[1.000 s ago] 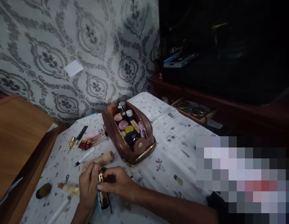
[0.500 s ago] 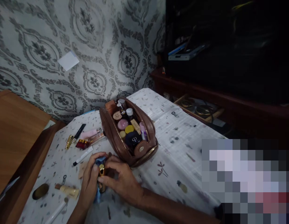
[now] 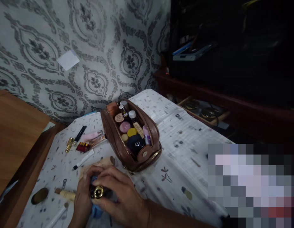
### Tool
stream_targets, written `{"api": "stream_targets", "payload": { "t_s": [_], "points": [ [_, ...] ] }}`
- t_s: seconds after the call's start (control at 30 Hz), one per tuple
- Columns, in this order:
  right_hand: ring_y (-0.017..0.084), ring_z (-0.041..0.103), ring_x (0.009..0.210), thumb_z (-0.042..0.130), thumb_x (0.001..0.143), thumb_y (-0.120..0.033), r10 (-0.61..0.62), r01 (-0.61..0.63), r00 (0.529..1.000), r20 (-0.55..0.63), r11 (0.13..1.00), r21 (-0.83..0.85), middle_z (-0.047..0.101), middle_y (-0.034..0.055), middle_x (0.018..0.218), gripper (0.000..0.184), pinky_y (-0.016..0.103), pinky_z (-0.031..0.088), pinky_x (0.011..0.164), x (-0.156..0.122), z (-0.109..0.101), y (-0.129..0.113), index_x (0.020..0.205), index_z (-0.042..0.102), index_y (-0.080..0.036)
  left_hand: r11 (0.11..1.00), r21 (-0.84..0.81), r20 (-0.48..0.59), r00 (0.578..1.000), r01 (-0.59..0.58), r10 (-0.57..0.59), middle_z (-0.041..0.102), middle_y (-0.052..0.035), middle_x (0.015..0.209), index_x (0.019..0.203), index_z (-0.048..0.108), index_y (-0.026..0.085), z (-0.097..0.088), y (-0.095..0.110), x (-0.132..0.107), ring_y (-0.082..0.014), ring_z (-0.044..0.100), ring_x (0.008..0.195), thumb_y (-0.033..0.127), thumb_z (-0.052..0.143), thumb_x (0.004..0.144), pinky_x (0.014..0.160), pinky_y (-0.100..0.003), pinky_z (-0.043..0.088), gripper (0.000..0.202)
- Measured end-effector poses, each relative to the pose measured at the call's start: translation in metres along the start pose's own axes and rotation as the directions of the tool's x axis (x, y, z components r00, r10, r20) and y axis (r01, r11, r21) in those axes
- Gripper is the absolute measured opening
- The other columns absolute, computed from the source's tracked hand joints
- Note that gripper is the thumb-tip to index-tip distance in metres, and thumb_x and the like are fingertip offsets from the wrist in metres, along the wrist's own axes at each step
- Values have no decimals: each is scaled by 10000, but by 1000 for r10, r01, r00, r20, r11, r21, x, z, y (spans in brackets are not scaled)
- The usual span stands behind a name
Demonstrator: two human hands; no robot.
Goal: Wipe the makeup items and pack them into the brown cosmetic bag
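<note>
A small dark bottle with a gold cap [image 3: 98,192] is held between my two hands, its cap end facing me. My left hand [image 3: 81,193] is closed around a blue cloth [image 3: 96,211] that lies against the bottle. From the right, the fingers and thumb of my right hand [image 3: 124,194] grip the bottle. Just beyond my hands stands an unzipped brown cosmetic bag [image 3: 113,142], packed with jars, small bottles and a dark round case. A beige tube [image 3: 101,162] lies between the bag and my hands.
Left of the bag lie a pink tube [image 3: 91,136], a red jar [image 3: 82,146], a gold lipstick [image 3: 69,144] and a white tube [image 3: 84,159]. Nearer me are a cream tube [image 3: 66,193], a dark oval object [image 3: 40,196] and a white stick [image 3: 57,217]. A wooden panel [image 3: 16,126] borders the left.
Both hands have come slightly lower and closer, and the bottle has tilted so its gold cap now faces me. The beige tube behind my hands is more exposed.
</note>
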State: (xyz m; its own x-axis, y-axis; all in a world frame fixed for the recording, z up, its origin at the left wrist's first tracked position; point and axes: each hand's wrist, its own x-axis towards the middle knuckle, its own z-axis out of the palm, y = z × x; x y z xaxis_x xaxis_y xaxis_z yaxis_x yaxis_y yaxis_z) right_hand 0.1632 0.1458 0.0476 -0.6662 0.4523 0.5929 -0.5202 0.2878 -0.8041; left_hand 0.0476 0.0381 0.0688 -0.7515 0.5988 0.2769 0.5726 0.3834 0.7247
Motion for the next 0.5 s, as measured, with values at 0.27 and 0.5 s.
{"api": "stream_targets", "payload": {
  "t_s": [0.27, 0.5],
  "points": [
    [162, 649, 905, 583, 955, -297, -102, 97, 993, -59, 992, -80, 676, 57, 950, 156, 287, 550, 854, 2, -6, -18, 1023, 688, -203, 969, -196, 2, 988, 153, -155, 646, -37, 604, 670, 640, 199, -13, 14, 10, -189, 598, 554, 828, 254, 845, 513, -291, 487, 759],
    [167, 679, 929, 590, 940, -174, -164, 148, 980, -114, 980, -133, 707, 85, 1007, 152, 293, 593, 827, 8, -19, -32, 1074, 662, -173, 986, -110, -85, 987, 128, -137, 580, -10, 539, 791, 652, 191, -10, 41, 24, -157, 495, 449, 855, 120, 833, 415, -274, 376, 851]
  ]
}}
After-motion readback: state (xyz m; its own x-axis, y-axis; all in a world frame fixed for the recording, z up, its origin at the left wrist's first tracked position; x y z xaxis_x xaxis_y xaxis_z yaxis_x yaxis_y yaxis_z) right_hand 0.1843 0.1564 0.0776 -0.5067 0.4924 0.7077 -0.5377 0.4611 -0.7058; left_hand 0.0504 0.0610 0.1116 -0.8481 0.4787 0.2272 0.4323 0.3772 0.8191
